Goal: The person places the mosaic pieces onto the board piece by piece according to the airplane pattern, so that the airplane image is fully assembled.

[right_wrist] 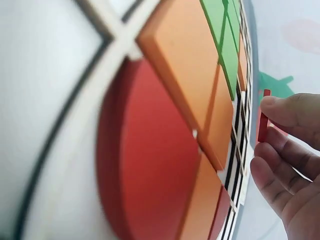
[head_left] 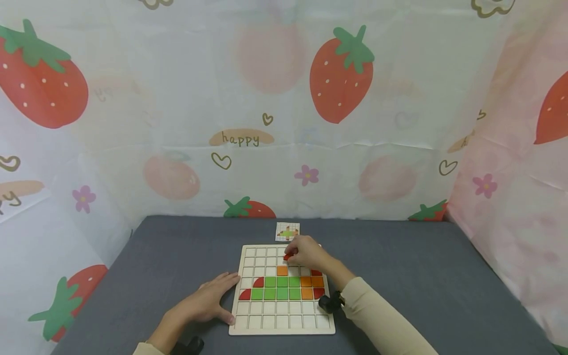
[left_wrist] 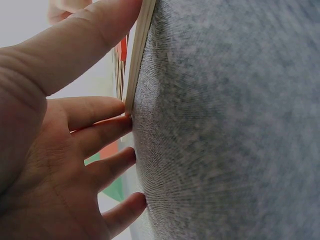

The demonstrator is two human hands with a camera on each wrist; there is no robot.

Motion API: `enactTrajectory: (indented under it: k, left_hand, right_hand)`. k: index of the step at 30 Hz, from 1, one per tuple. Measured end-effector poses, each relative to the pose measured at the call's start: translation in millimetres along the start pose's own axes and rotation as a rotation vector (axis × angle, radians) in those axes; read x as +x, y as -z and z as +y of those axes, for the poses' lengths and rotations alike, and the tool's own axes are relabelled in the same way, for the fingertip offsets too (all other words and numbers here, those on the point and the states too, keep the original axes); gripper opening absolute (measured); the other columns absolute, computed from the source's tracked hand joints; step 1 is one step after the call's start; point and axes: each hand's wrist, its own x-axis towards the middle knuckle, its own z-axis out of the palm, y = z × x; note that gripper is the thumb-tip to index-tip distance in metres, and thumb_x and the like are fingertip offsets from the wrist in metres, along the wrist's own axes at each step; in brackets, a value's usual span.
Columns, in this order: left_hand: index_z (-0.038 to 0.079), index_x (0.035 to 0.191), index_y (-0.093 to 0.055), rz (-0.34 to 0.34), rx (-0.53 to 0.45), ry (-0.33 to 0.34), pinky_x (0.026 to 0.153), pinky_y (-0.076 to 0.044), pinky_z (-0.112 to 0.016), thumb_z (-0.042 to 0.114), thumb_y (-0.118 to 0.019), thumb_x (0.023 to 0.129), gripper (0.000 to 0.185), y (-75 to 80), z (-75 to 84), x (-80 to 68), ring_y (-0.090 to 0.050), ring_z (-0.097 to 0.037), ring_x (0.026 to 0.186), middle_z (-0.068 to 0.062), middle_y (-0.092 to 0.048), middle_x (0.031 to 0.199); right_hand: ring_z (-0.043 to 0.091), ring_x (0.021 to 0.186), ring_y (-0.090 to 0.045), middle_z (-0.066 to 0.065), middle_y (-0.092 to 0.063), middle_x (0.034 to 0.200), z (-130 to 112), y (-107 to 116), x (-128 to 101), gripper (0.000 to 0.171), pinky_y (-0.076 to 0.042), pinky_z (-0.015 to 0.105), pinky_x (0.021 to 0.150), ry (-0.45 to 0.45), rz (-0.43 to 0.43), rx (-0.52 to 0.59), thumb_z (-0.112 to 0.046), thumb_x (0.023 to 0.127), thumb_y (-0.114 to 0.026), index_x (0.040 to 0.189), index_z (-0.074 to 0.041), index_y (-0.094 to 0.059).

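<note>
A wooden grid board point(head_left: 281, 332) lies on the table, partly filled with coloured pieces. My right hand point(head_left: 310, 254) is over the board's upper part and pinches a red piece point(right_wrist: 263, 115) between thumb and fingertips, the piece standing on edge in the right wrist view. Below it, an orange square point(head_left: 282, 270) sits in a cell above two rows of green squares point(head_left: 282, 282). Red quarter-round pieces point(head_left: 245, 295) are at the rows' left ends, with orange and more red at the right. My left hand point(head_left: 208, 298) rests with spread fingers and thumb against the board's left edge.
A small pattern card point(head_left: 287, 231) with a coloured grid picture lies just behind the board, partly behind the right hand. Grey cloth point(head_left: 177, 256) covers the table. A fabric backdrop point(head_left: 191, 113) printed with strawberries hangs at the back and sides.
</note>
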Motion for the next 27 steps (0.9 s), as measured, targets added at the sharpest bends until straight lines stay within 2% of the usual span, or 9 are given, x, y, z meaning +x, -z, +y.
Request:
enactTrajectory:
  k: [3,6,9,13,18,19,21,25,27]
  left_hand:
    - [0.009,0.139,-0.036,0.000,0.014,-0.004,0.101,-0.019,-0.063,0.038,-0.081,0.055,0.099,0.2,-0.4,0.6,-0.023,-0.034,0.137,-0.011,-0.034,0.145]
    - [0.008,0.138,-0.036,0.000,0.036,-0.024,0.101,-0.021,-0.062,0.040,-0.080,0.056,0.099,0.5,-1.2,0.9,-0.023,-0.035,0.137,-0.012,-0.035,0.144]
    - [0.007,0.138,-0.036,0.007,0.049,-0.039,0.101,-0.022,-0.062,0.040,-0.080,0.056,0.099,0.5,-0.6,0.4,-0.024,-0.035,0.136,-0.012,-0.035,0.144]
    - [0.006,0.138,-0.036,0.011,0.049,-0.041,0.101,-0.022,-0.062,0.040,-0.080,0.056,0.099,0.6,0.5,-0.6,-0.024,-0.035,0.136,-0.012,-0.035,0.144]
    - [0.007,0.138,-0.036,0.011,0.046,-0.043,0.101,-0.022,-0.062,0.040,-0.080,0.056,0.099,0.8,0.3,-1.0,-0.024,-0.035,0.136,-0.012,-0.035,0.144]
    - [0.006,0.138,-0.036,0.011,0.049,-0.047,0.101,-0.022,-0.062,0.040,-0.080,0.056,0.099,0.6,-0.3,-0.8,-0.024,-0.036,0.136,-0.013,-0.035,0.144]
    - [0.007,0.138,-0.036,0.012,0.054,-0.050,0.100,-0.022,-0.062,0.041,-0.080,0.056,0.099,0.2,-1.3,-0.4,-0.024,-0.036,0.136,-0.013,-0.035,0.144]
    - [0.008,0.138,-0.036,0.007,0.044,-0.036,0.101,-0.021,-0.062,0.041,-0.080,0.056,0.099,-0.2,-2.2,0.3,-0.024,-0.035,0.137,-0.012,-0.035,0.144]
    - [0.008,0.139,-0.036,0.003,0.039,-0.030,0.101,-0.021,-0.062,0.042,-0.079,0.056,0.099,-0.3,-2.1,0.4,-0.023,-0.034,0.137,-0.011,-0.035,0.144]
  right_hand:
    - [0.014,0.074,-0.049,0.002,-0.059,0.084,-3,-2,2,0.017,-0.044,0.025,0.063,-0.009,-0.019,0.030,-0.013,0.077,-0.069,0.092,-0.007,-0.071]
    - [0.022,0.093,-0.057,0.002,-0.062,0.082,-5,-4,5,0.016,-0.050,0.032,0.077,-0.011,-0.031,0.028,-0.013,0.076,-0.070,0.091,-0.007,-0.071]
    - [0.024,0.100,-0.058,0.001,-0.064,0.080,-6,-6,7,0.014,-0.050,0.035,0.081,0.004,-0.038,0.016,-0.012,0.076,-0.069,0.089,-0.008,-0.071]
    - [0.014,0.082,-0.056,0.001,-0.064,0.085,-6,-8,10,0.010,-0.048,0.027,0.070,0.005,-0.050,-0.008,-0.012,0.078,-0.068,0.087,-0.010,-0.071]
    - [0.012,0.087,-0.058,-0.001,-0.064,0.088,-8,-10,11,0.008,-0.047,0.030,0.091,-0.017,-0.066,-0.028,-0.013,0.079,-0.067,0.087,-0.012,-0.071]
    - [0.013,0.087,-0.058,-0.001,-0.064,0.088,-8,-10,11,0.009,-0.046,0.032,0.092,-0.017,-0.067,-0.029,-0.013,0.079,-0.067,0.087,-0.012,-0.071]
    - [0.014,0.087,-0.058,-0.001,-0.063,0.088,-10,-10,11,0.009,-0.048,0.031,0.089,-0.014,-0.071,-0.033,-0.013,0.080,-0.067,0.087,-0.012,-0.071]
    - [0.012,0.082,-0.055,-0.001,-0.063,0.088,-12,-10,11,0.009,-0.048,0.024,0.071,-0.004,-0.079,-0.055,-0.013,0.081,-0.066,0.088,-0.012,-0.071]
    - [0.011,0.083,-0.054,-0.001,-0.063,0.089,-13,-10,11,0.009,-0.047,0.022,0.071,-0.011,-0.085,-0.065,-0.014,0.081,-0.066,0.088,-0.012,-0.071]
